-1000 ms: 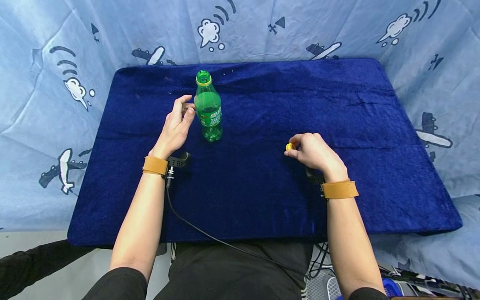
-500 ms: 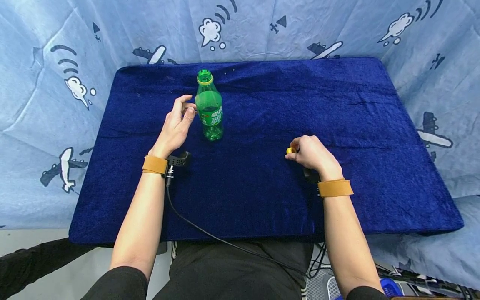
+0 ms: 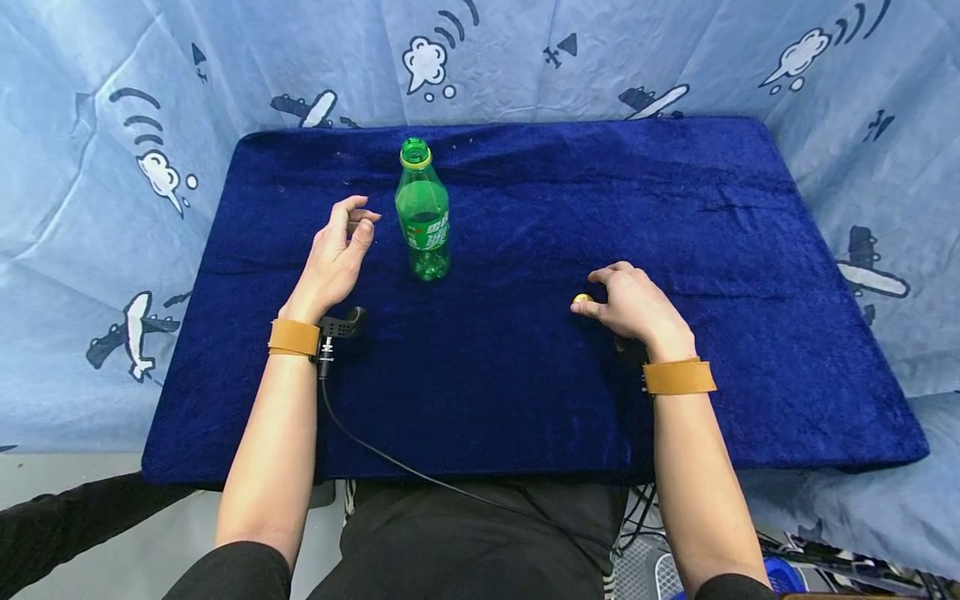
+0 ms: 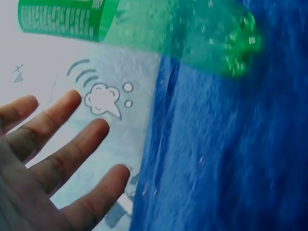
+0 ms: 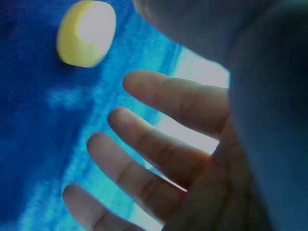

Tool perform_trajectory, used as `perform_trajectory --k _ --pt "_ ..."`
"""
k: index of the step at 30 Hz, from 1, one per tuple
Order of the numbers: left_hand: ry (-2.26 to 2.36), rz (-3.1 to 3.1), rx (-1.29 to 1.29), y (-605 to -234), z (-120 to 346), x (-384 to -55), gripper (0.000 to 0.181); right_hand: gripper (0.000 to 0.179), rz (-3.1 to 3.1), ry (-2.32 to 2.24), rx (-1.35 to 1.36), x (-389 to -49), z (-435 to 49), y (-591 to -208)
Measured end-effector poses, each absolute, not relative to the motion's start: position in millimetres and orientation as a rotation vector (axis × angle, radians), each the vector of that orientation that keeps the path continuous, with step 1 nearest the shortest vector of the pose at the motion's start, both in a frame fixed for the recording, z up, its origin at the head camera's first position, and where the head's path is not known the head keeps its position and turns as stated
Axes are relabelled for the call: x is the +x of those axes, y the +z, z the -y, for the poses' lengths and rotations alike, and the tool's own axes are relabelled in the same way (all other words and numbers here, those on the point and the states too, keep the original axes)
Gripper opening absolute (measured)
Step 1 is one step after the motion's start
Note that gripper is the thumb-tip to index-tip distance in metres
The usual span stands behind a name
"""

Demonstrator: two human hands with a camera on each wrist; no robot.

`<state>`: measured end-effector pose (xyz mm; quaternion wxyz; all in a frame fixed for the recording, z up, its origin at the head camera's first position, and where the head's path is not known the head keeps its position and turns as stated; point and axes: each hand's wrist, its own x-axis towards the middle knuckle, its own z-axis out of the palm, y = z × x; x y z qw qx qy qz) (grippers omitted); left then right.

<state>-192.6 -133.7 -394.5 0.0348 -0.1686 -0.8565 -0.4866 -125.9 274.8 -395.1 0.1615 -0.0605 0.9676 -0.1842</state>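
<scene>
A green plastic bottle (image 3: pixel 424 218) stands upright and capless on the blue cloth, left of the middle. Just left of it is my left hand (image 3: pixel 330 254), fingers spread, with a gap between fingertips and bottle. The bottle's lower part (image 4: pixel 202 36) crosses the top of the left wrist view. A yellow bottle cap (image 3: pixel 582 298) lies on the cloth by the thumb tip of my right hand (image 3: pixel 633 308). In the right wrist view the fingers are extended and apart from the cap (image 5: pixel 86 33), holding nothing.
Dark blue velvety cloth (image 3: pixel 487 358) covers the table. A patterned light-blue curtain (image 3: pixel 510 58) hangs behind and to the sides. A cable (image 3: pixel 420 473) runs from the left wrist camera across the table's front edge.
My right hand has let go of the yellow cap, its fingers opening away from it. My left hand has drawn back leftward from the bottle, which stays standing.
</scene>
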Motion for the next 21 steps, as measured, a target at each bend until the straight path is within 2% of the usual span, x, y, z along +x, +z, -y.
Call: perform_trajectory --k 5,11,16,21 --pt "-1.309 2.781 -0.49 -388.3 156.5 -185.9 0.056 0.077 -2.761 -0.541 -0.176 -126.2 -263.3 -378.4" --pt "-1.072 2.888 -0.36 -382.3 218.4 -158.0 0.071 0.081 -2.864 -0.534 -0.325 -152.0 -211.9 -356.6" --pt "-1.001 2.85 -0.299 -379.9 260.0 -140.5 0.073 0.089 -2.866 -0.541 -0.4 -176.9 -166.5 -332.3" --pt "-0.933 2.832 -0.291 -371.5 277.2 -134.0 0.072 0.092 -2.85 -0.557 -0.411 -186.5 -141.6 -322.2"
